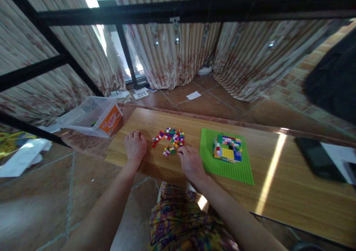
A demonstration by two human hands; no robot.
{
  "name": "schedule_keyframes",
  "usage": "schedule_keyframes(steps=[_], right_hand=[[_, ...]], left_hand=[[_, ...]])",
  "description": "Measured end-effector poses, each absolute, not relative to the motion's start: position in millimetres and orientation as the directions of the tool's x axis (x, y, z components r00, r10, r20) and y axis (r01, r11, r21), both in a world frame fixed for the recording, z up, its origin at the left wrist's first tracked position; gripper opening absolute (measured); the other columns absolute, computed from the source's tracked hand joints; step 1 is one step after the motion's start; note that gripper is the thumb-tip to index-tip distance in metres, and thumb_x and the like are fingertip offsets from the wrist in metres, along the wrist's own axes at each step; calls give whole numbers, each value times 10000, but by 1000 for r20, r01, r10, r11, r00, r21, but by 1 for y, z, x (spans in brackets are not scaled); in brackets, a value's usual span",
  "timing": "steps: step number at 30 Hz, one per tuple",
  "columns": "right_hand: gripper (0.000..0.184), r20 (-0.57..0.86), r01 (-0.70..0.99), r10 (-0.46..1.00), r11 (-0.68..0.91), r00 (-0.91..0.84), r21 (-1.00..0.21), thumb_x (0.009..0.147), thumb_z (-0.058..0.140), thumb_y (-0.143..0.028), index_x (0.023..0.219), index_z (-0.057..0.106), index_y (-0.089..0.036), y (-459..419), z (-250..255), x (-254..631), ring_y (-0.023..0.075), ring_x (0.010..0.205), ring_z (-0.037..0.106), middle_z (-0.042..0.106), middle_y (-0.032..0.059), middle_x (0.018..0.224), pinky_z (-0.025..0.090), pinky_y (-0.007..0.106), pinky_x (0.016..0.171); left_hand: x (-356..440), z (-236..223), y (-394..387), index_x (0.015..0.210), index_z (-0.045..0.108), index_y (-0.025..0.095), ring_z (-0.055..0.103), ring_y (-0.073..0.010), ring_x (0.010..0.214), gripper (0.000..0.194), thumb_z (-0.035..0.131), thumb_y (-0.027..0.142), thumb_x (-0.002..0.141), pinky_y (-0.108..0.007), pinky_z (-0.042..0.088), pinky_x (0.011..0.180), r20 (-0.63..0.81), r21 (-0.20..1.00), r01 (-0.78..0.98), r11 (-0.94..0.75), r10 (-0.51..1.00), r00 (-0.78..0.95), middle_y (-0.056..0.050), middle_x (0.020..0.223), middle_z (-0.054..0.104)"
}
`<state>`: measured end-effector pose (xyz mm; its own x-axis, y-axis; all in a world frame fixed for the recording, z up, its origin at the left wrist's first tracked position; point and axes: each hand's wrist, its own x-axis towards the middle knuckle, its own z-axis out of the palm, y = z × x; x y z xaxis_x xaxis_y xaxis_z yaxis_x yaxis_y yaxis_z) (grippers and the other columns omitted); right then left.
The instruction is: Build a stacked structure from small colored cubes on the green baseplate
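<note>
Loose toy bricks in many colours lie in a curved pile on the wooden table, with a smaller cluster just in front. My right hand is at the right edge of this cluster, thumb and forefinger pinched together; whatever is between them is too small to make out. Left of the pile, my left hand rests on the tabletop with curled fingers, apart from the bricks. To the right, a green baseplate carries a low, multicoloured brick build with a yellow front part and a dark gap near its middle.
A clear plastic bin with an orange label stands beyond the table's left end. On the table's right lie a dark tablet-like device and white paper. A black metal bar crosses ahead, before striped curtains.
</note>
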<state>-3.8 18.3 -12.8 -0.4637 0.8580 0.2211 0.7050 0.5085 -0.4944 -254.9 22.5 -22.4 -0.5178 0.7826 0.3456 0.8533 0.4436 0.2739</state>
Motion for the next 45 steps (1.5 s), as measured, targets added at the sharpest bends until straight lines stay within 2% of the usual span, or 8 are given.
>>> schedule_keyframes(steps=[4,9,14,21,25,28,34,45], right_hand=[[184,220,669,898,433,-382,-604,999,446,-167,989,629,-182,14,-14,0,198,877,650,698,73,929,442,283,780],[219,228,660,912,405,-340,-633,1005,410,-186,974,626,-194,16,-16,0,183,855,666,711,70,917,444,259,765],[253,222,693,904,423,-365,-583,1011,401,-174,1045,652,-195,21,-17,-2,176,911,681,729,90,1017,451,251,783],[178,148,759,870,484,-470,-435,983,542,-230,1000,718,-253,24,-6,-8,183,918,673,726,58,979,453,246,754],[144,141,743,868,483,-477,-462,956,613,-292,1015,743,-278,29,-2,-7,179,894,678,728,40,993,458,248,727],[196,171,728,874,475,-455,-494,983,565,-324,978,758,-286,40,0,-4,166,843,671,724,30,952,453,248,711],[231,211,756,905,425,-370,-498,964,545,-215,945,771,-255,86,7,-11,169,847,658,719,43,964,457,257,746],[213,27,793,846,509,-532,-334,902,624,-201,1044,772,-262,116,8,-24,197,956,664,720,66,1019,470,295,846]], left_hand=[[-255,-22,22,1196,651,109,577,-327,1144,401,404,249,913,-471,432,1023,341,269,859,436,791,-509,-185,1224,652],[-254,-21,21,1181,653,114,577,-329,1142,390,406,250,911,-481,432,1016,340,273,857,437,790,-511,-190,1219,654],[-255,-21,21,1175,658,121,580,-336,1140,393,403,256,908,-476,437,1004,352,266,862,432,789,-504,-179,1220,659],[-254,-21,21,1158,659,141,585,-320,1148,374,405,255,909,-474,434,1020,358,292,857,425,782,-510,-176,1221,651],[-253,-20,20,1164,657,125,585,-324,1140,377,408,253,911,-474,438,1014,345,283,858,429,788,-509,-180,1213,656],[-252,-19,19,1169,654,119,579,-327,1149,380,406,251,912,-481,436,1017,343,284,855,434,787,-513,-186,1216,655],[-252,-20,20,1161,657,138,580,-322,1154,369,406,250,914,-474,438,1016,337,304,847,436,783,-523,-164,1234,652],[-251,-21,20,1182,650,145,563,-321,1178,372,420,248,910,-484,426,1041,311,340,827,447,777,-548,-165,1258,641]])
